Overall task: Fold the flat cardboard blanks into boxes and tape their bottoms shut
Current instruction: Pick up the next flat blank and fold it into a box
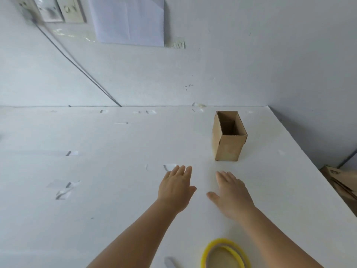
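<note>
On the white tabletop (116, 190), toward its far right corner, a small brown cardboard box (229, 138) stands upright with its open top facing up, just short of the wall and near the table's right edge. The head view shows 2 bare hands reaching forward over the surface in front of it. The left hand (176, 187) is spread flat, fingers straight, holding nothing; the right hand (231, 192) is likewise flat with fingers extended and thumb out, holding nothing. A gap of bare table lies between the fingertips and the box, and the box's near face is unobstructed.

A yellow roll of tape (225, 254) lies flat at the near edge, between the 2 forearms. Several clear strips of tape (64, 191) are stuck to the table on the left, well apart from the box. A grey cable (77, 62) runs down the wall from wall sockets (52, 9), beside a white sheet of paper (129, 20). Flat brown cardboard blanks (340, 180) lie beyond the table's right edge, lower down.
</note>
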